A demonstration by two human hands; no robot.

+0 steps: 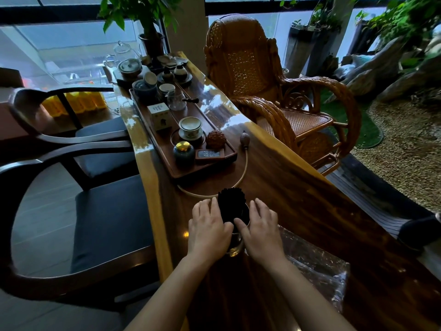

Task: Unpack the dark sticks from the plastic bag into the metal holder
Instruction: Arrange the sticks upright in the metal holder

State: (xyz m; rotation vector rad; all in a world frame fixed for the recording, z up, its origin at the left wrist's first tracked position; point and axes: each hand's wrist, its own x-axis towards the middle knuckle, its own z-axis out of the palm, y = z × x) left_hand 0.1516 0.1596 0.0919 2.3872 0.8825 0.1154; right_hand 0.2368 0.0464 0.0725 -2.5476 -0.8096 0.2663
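Note:
A thick bundle of dark sticks (231, 204) stands upright in the metal holder (235, 248) on the wooden table (298, 201), its tops fanned out above the rim. My left hand (208, 226) lies against the bundle's left side with fingers extended and the thumb touching its front. My right hand (261, 226) rests on the holder's right rim, fingers spread, thumb against the base of the sticks. The clear plastic bag (317, 266) lies crumpled on the table to the right of my right forearm.
A long wooden tea tray (229, 161) with cups, a jar and a small box stands just beyond the holder. A pale hose (242, 173) curves between them. Dark chairs (107, 223) line the left side, and a rattan rocking chair (274, 91) stands at the right.

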